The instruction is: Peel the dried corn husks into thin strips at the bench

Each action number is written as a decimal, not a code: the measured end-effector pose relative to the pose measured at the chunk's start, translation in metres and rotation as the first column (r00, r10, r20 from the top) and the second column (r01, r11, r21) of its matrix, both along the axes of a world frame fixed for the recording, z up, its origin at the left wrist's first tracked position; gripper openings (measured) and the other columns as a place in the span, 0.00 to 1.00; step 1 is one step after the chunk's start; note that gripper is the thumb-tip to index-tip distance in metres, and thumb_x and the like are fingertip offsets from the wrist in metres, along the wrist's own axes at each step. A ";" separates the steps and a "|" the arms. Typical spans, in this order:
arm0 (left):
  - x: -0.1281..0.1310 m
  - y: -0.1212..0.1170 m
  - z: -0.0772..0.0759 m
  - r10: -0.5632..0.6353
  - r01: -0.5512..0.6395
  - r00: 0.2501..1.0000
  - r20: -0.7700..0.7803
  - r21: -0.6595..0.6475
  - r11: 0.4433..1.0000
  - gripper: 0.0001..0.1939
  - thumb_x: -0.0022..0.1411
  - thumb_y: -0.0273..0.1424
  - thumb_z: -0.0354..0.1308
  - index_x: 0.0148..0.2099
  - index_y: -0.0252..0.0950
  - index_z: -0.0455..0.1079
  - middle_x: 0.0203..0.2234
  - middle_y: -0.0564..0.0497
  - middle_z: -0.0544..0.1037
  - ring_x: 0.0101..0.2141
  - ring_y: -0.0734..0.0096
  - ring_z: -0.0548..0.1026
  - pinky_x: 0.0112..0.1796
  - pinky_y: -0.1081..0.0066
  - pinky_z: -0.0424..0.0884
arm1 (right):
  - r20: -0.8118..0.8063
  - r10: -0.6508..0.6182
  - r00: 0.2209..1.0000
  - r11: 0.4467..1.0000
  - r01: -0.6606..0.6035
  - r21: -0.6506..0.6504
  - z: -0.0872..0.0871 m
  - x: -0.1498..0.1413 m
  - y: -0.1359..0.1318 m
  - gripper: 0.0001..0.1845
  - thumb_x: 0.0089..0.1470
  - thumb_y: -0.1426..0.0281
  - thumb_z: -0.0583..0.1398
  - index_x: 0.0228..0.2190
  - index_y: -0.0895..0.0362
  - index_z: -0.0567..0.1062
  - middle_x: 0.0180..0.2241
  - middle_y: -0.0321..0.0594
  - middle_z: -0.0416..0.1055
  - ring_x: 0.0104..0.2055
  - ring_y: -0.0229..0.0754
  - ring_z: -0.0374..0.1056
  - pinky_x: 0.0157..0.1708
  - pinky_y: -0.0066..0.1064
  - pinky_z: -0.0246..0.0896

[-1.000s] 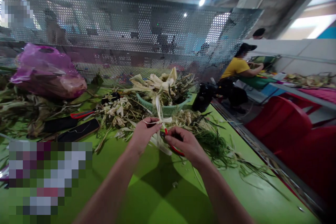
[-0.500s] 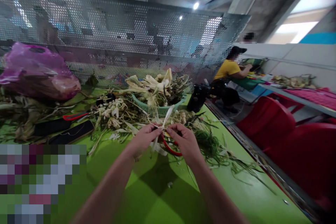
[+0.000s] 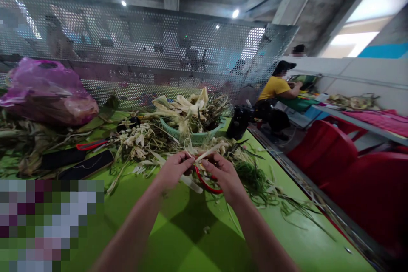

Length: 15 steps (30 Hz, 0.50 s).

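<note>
In the head view my left hand (image 3: 174,171) pinches the near end of a pale strip of dried husk (image 3: 211,151) between thumb and fingers. My right hand (image 3: 227,172) is closed on the same strip, which slants up to the right between the hands. Thin pale fibres rise beside my left fingertips. Just under my hands lies a red loop handle (image 3: 207,185), seemingly of scissors; its blades are hidden. Beyond is a green plastic basket (image 3: 200,137) heaped with dry husks (image 3: 188,104). A tangle of green strands (image 3: 253,174) sits right of my right hand.
Loose husks (image 3: 138,138) litter the green table (image 3: 191,238). Leftward are a dark phone (image 3: 89,165), a red-handled tool (image 3: 91,145) and a purple plastic bag (image 3: 47,89). A black bottle (image 3: 239,121) stands near the right edge. Red chairs (image 3: 325,144) and a person in yellow (image 3: 276,87) are beyond.
The pale husk strip, which stuck up steeply above my fingers, now leans lower to the right over my right hand. Both hands stay close together. The view has tilted slightly upward.
</note>
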<state>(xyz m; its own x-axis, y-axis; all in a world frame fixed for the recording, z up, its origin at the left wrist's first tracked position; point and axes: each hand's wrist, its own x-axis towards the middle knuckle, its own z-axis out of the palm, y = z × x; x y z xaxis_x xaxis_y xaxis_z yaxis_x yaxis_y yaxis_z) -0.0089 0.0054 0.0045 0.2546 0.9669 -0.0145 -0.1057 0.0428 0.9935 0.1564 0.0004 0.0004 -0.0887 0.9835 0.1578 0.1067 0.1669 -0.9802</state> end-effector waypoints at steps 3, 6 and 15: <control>0.002 -0.001 -0.002 -0.067 0.070 0.996 -0.060 0.064 0.995 0.16 0.55 0.43 0.57 0.29 0.34 0.69 0.18 0.56 0.64 0.22 0.77 0.59 0.25 0.74 0.54 | -0.157 -0.018 0.987 0.999 0.011 -0.045 0.001 -0.002 -0.001 0.17 0.44 0.59 0.65 0.33 0.57 0.76 0.30 0.39 0.74 0.33 0.42 0.68 0.35 0.33 0.62; 0.006 -0.003 -0.006 -0.090 0.095 0.993 -0.071 0.076 0.993 0.17 0.57 0.44 0.54 0.32 0.34 0.69 0.21 0.55 0.65 0.24 0.76 0.59 0.26 0.74 0.54 | -0.229 -0.067 0.971 0.996 0.052 -0.069 0.000 -0.002 -0.001 0.15 0.41 0.60 0.68 0.29 0.58 0.76 0.28 0.38 0.74 0.30 0.42 0.68 0.35 0.33 0.62; 0.012 -0.003 -0.013 -0.035 0.037 0.999 -0.025 0.071 0.997 0.13 0.54 0.40 0.60 0.35 0.34 0.69 0.28 0.51 0.72 0.30 0.71 0.67 0.35 0.72 0.61 | -0.205 -0.111 0.973 0.993 0.101 -0.058 -0.003 -0.002 0.000 0.16 0.40 0.60 0.68 0.27 0.59 0.75 0.24 0.36 0.72 0.26 0.39 0.65 0.28 0.30 0.60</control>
<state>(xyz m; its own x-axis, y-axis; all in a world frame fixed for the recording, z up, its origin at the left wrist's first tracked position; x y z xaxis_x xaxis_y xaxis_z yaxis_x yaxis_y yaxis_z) 0.0035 0.0028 -0.0082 0.2899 0.9559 0.0479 -0.0813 -0.0253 0.9964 0.1547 0.0001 -0.0023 0.0462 0.9922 0.1157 -0.0849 0.1193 -0.9892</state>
